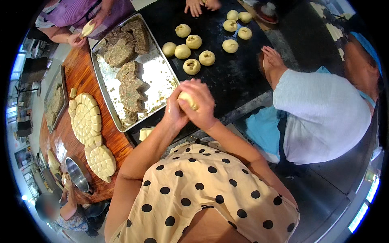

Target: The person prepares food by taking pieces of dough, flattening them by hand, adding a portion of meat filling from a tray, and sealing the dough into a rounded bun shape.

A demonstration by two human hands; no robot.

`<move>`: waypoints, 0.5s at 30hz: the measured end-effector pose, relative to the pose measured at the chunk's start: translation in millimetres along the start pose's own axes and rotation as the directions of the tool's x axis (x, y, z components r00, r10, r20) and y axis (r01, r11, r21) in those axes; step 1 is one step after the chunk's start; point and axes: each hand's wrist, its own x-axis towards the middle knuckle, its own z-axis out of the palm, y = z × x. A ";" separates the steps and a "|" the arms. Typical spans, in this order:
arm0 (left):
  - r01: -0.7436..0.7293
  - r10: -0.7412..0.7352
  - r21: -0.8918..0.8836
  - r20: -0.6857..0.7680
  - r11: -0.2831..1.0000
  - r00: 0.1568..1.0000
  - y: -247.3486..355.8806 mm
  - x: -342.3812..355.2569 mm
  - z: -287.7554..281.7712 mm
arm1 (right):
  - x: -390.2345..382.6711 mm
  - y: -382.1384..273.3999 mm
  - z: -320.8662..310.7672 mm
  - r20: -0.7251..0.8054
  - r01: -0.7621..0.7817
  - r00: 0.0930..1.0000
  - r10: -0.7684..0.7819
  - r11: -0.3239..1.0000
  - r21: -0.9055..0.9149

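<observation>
My left hand [175, 108] and my right hand [202, 106] are cupped together around a pale dough ball [189, 101], their fingers curled over it. Just left of them is a metal tray [110, 109] holding thick slabs of speckled greenish-brown filling [129, 87]. Beyond my hands, several round dough buns [193, 41] sit on a black work surface [235, 73], some with a pinched opening showing dark filling. A pale piece of dough [145, 133] lies below the tray's lower corner.
A wooden table [81, 69] at left carries cut dough pieces [85, 117], another filling tray [56, 105] and a steel bowl [77, 174]. Co-workers surround me: one top-left holding dough [88, 28], hands at top [194, 8], a white-sleeved arm at right [320, 117], another person lower-left [69, 214].
</observation>
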 end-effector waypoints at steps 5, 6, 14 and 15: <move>-0.020 0.023 0.016 -0.195 1.000 0.981 -17.6 2.3 -37.7 | -25.3 25.4 13.2 -0.028 0.114 0.993 -0.114 0.993 -0.010; -0.017 0.017 0.004 -0.182 1.000 0.983 -19.3 5.5 -44.2 | -25.8 28.2 15.4 -0.032 0.105 0.994 -0.106 0.994 -0.014; 0.075 -0.065 0.069 -0.132 0.995 0.989 7.1 15.5 -5.7 | 5.8 55.1 9.0 -0.020 -0.151 0.987 0.158 0.967 0.208; 0.020 -0.019 0.185 -0.005 0.983 1.000 10.1 17.3 -13.1 | 17.4 58.0 7.0 -0.057 -0.203 0.974 0.219 0.957 0.206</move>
